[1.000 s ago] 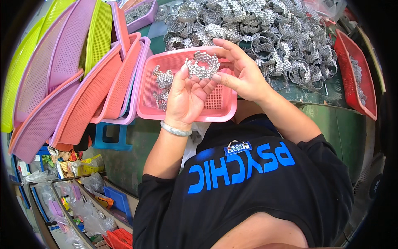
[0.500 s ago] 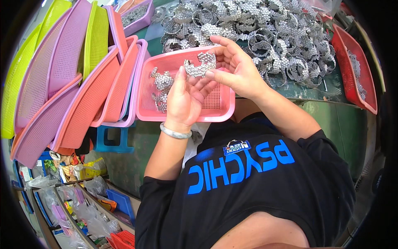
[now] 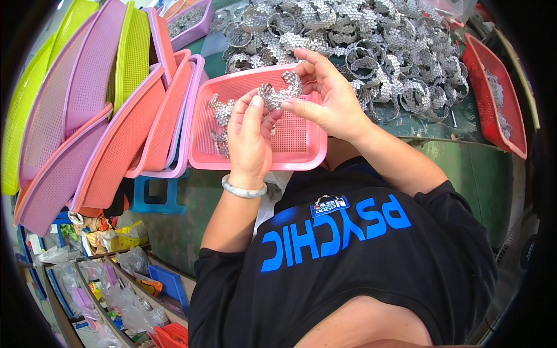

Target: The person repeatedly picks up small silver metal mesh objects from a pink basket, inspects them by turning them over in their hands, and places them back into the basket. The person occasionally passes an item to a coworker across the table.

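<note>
1. Fingers of both my hands pinch one silver sequin strip (image 3: 277, 93): left hand (image 3: 248, 136) closed on its near-left end, right hand (image 3: 326, 98) closed on its far-right end.
2. Strip's long axis runs left-to-right, just above the pink tray (image 3: 301, 152); both hands equally near.
3. Beyond the tray lies the silver ring pile (image 3: 383, 52).
4. My palms hide the strip's ends; I can't tell its full length.

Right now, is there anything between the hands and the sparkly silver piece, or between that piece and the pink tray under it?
Nothing visible. The left hand and right hand pinch the silver rhinestone piece directly, above the pink mesh tray, which holds a few similar pieces at its left.
</note>
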Demonstrator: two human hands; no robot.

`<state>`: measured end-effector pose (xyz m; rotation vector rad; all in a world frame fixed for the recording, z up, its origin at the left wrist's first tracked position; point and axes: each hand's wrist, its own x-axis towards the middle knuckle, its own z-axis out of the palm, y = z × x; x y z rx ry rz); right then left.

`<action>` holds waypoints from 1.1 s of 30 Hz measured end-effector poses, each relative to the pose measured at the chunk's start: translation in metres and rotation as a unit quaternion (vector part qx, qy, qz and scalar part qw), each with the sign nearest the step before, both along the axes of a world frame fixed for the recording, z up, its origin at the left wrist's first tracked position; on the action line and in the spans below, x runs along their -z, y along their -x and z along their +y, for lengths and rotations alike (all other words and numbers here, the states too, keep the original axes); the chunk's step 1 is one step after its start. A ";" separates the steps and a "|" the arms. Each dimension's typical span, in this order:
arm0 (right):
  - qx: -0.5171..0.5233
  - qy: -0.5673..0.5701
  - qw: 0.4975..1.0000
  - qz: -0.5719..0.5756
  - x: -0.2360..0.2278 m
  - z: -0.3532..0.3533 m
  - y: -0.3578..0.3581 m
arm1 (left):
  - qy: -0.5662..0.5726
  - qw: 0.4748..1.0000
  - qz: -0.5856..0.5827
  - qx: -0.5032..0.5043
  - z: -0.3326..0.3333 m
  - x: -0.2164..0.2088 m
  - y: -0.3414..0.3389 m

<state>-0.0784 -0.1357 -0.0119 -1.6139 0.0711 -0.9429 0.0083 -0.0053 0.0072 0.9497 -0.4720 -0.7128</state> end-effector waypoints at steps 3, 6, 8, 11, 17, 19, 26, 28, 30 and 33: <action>0.024 0.025 0.999 0.007 -0.001 0.000 0.001 | -0.010 0.999 -0.035 0.000 -0.001 0.000 0.002; 0.039 0.051 0.998 0.012 -0.002 0.000 0.002 | -0.026 0.996 -0.081 0.007 0.000 0.006 -0.001; 0.037 0.057 0.998 0.006 -0.001 0.000 0.002 | -0.033 0.997 -0.070 0.002 0.000 0.006 -0.002; 0.030 0.055 0.998 -0.008 0.001 0.001 0.002 | 0.001 1.000 0.015 0.024 0.001 0.001 -0.003; 0.005 0.050 0.999 -0.018 -0.002 0.005 0.005 | 0.012 0.997 0.050 0.052 0.004 0.004 -0.010; -0.020 0.057 0.998 0.020 -0.009 0.006 0.012 | 0.016 0.995 0.074 0.060 0.004 0.005 -0.012; 0.027 0.096 0.994 -0.041 -0.008 0.010 0.010 | 0.023 0.989 0.119 0.083 0.004 0.004 -0.013; 0.026 0.101 0.994 -0.035 -0.011 0.013 0.012 | 0.027 0.987 0.130 0.087 0.004 0.002 -0.012; 0.018 0.104 0.994 -0.039 -0.012 0.013 0.013 | 0.030 0.984 0.147 0.098 0.004 0.002 -0.013; -0.005 0.088 0.995 -0.055 -0.013 0.014 0.015 | 0.034 0.974 0.185 0.125 0.005 0.003 -0.016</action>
